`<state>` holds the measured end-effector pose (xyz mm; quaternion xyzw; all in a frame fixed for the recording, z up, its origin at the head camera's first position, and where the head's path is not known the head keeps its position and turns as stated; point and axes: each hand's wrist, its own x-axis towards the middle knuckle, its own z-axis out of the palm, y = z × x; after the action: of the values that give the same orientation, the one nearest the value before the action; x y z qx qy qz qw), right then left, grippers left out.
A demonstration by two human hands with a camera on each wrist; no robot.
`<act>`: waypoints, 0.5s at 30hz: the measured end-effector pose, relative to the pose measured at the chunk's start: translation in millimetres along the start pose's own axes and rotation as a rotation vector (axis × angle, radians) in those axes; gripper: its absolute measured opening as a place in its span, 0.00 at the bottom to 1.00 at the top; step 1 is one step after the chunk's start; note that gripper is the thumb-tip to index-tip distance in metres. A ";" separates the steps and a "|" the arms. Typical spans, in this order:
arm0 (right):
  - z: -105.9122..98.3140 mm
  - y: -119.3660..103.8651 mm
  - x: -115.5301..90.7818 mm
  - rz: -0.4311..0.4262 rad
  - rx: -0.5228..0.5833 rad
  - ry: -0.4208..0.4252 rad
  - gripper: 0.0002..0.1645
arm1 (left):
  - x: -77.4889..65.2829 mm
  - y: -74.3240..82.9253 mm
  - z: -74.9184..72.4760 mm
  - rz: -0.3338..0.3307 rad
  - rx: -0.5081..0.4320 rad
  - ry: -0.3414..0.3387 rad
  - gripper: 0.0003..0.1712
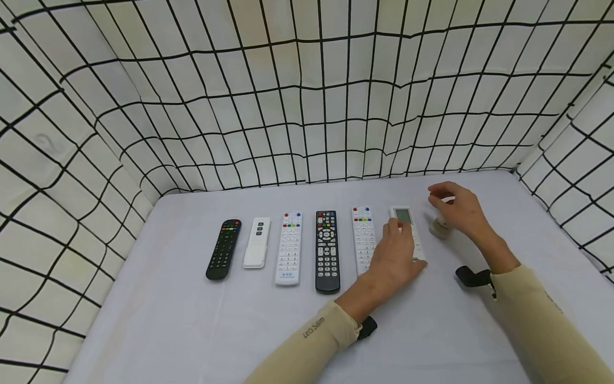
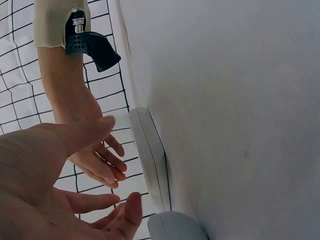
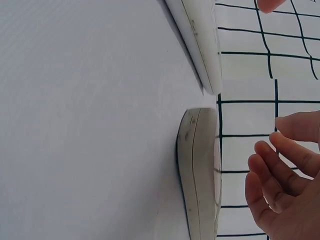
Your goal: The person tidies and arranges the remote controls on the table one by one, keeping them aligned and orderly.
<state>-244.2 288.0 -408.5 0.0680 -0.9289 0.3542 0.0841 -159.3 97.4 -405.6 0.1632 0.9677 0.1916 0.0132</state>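
My left hand [image 1: 393, 249] hovers over a white remote with a grey display [image 1: 404, 215], its fingers loosely bent. In the left wrist view a gap shows between thumb and fingers, and nothing is held there. Just left of it lies a white remote with coloured buttons [image 1: 363, 234], partly hidden by the hand. My right hand [image 1: 461, 210] is above a small beige-grey remote [image 1: 439, 228], mostly covered by the hand. The right wrist view shows the right fingers [image 3: 272, 175] half curled, apart from a pale remote [image 3: 197, 170] lying on the table.
Leftward in a row lie a black remote [image 1: 327, 250], a white one with coloured buttons [image 1: 289, 248], a short white one [image 1: 257, 242] and a smaller black one [image 1: 224, 249]. Black netting [image 1: 307, 96] before white cloth borders the white table [image 1: 192, 330] at the back and sides.
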 end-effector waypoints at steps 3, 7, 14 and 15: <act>-4.2 7.0 -1.0 0.011 0.006 0.003 0.23 | 1.4 2.4 2.0 0.043 -0.007 0.034 0.38; -10.4 15.5 -2.7 0.037 -0.004 0.011 0.23 | 3.0 4.3 4.9 0.085 -0.082 0.038 0.31; -18.6 25.9 -1.2 0.077 -0.035 0.022 0.25 | 11.5 8.4 8.1 0.047 -0.161 0.013 0.30; -19.6 27.5 -0.7 0.079 -0.034 0.025 0.25 | 12.6 9.9 8.1 0.042 -0.158 0.008 0.30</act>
<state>-246.5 321.5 -412.0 0.0255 -0.9356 0.3424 0.0828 -167.4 113.1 -408.9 0.1813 0.9460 0.2682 0.0182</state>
